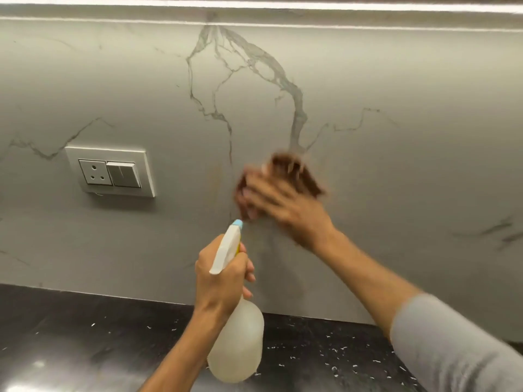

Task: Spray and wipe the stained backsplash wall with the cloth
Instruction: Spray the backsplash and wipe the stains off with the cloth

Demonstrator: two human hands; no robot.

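Observation:
The backsplash wall [368,171] is grey with dark marble veins. My right hand [285,206] presses a brown cloth [297,172] flat against it near the middle, fingers spread; hand and cloth are blurred by motion. A faint vertical streak shows on the wall just left of the cloth. My left hand [223,278] grips the neck of a translucent spray bottle [236,343] with a white trigger head and blue nozzle [237,222]. The nozzle points up at the wall, just below the cloth.
A white socket and switch plate [110,171] is set in the wall to the left. A black speckled countertop [85,335] runs along the bottom. A bright light strip [254,4] lines the top edge under the cabinet.

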